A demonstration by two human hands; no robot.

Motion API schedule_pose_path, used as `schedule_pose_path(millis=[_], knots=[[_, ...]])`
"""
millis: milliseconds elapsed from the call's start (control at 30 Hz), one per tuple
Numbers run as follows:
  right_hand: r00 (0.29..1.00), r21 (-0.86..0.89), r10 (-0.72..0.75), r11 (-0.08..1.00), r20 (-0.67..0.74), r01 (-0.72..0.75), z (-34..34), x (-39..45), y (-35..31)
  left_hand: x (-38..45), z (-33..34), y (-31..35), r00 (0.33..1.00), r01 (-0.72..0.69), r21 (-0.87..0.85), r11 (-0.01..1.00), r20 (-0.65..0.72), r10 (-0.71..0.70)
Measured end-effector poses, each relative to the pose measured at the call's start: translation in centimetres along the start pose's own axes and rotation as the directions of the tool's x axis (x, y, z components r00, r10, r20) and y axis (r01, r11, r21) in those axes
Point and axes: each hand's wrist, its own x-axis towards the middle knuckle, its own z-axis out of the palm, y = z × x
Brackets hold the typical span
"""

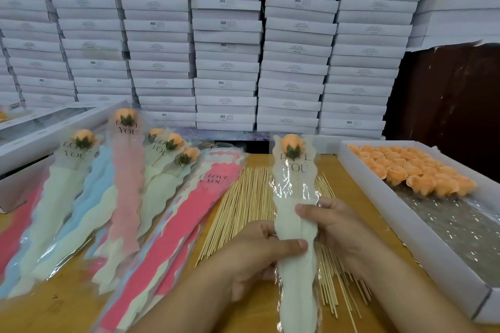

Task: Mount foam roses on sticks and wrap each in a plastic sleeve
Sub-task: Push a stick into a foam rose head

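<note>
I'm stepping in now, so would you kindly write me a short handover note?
Left hand and right hand both grip the cream sleeve, rose already inside on its stick.
Finished roses lie at left, beside empty sleeves. Sticks lie centre; loose roses sit in the right tray.
Left: set this one down, mount and wrap the rest.

Both forearms reached forward from the lower edge of the view, converging toward the middle. The left hand [259, 254] sat lower, its thumb laid across the front of the wrapped rose [295, 213] and fingers curled behind. The right hand [335, 227] gripped it higher, thumb in front, pointing left.
</note>
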Motion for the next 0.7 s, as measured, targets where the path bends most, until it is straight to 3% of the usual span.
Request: schedule_pose_path(millis=[233, 467, 700], knots=[[0.996, 0.063, -0.022, 0.998, -0.082, 0.027, -1.0, 0.5, -0.3, -0.2, -0.1, 0.1, 0.990, 0.089, 0.103, 0.991, 0.104, -0.099], [1.000, 0.083, -0.002, 0.997, 0.014, 0.001, -0.4, 0.3, -0.1, 0.2, -0.4, 0.2, 1.000, 0.016, 0.053, 0.998, 0.020, -0.017], [1.000, 0.142, 0.011, 0.990, -0.028, -0.007, -0.8, 0.7, -0.2, -0.1, -1.5, 1.4, 0.988, -0.065, 0.055, 0.996, -0.134, 0.071]])
